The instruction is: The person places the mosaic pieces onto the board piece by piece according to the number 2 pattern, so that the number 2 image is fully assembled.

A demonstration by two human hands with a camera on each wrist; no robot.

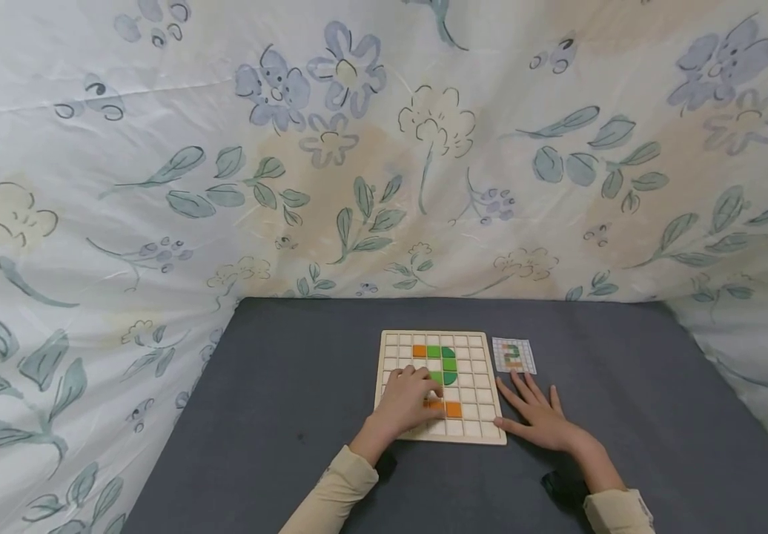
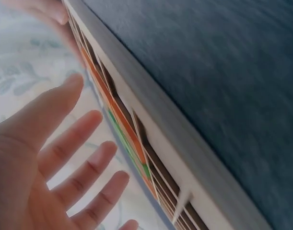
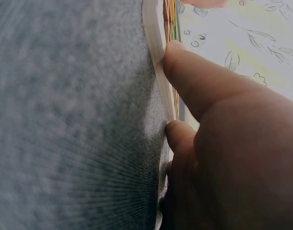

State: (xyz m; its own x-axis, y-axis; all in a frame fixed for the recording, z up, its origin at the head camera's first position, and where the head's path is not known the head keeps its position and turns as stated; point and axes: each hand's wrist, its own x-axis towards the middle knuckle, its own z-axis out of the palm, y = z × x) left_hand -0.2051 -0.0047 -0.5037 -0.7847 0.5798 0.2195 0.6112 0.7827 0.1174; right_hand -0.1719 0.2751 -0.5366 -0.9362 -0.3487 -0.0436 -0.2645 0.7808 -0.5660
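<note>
A square wooden grid board [image 1: 477, 428] lies on the dark table, with orange tiles [image 1: 454, 409] and green tiles [image 1: 449, 364] set in some of its cells. Over the board's left and middle part hovers my left hand [image 1: 402, 400], its fingers loosely bent and hiding some cells. The left wrist view shows nothing between that hand's thumb and fingers [image 2: 96, 158]. My right hand [image 1: 544, 424] rests spread beside the board, thumb at the board's right edge, fingertips just below a small printed card [image 1: 514, 356]. In the right wrist view its thumb touches the board's rim [image 3: 158, 62].
The card carries a small coloured grid pattern. Dark cloth covers the table [image 1: 304, 371]. A flowered fabric [image 1: 424, 185] hangs behind the table and along both sides. Dark wrist straps [image 1: 560, 489] sit under the forearms.
</note>
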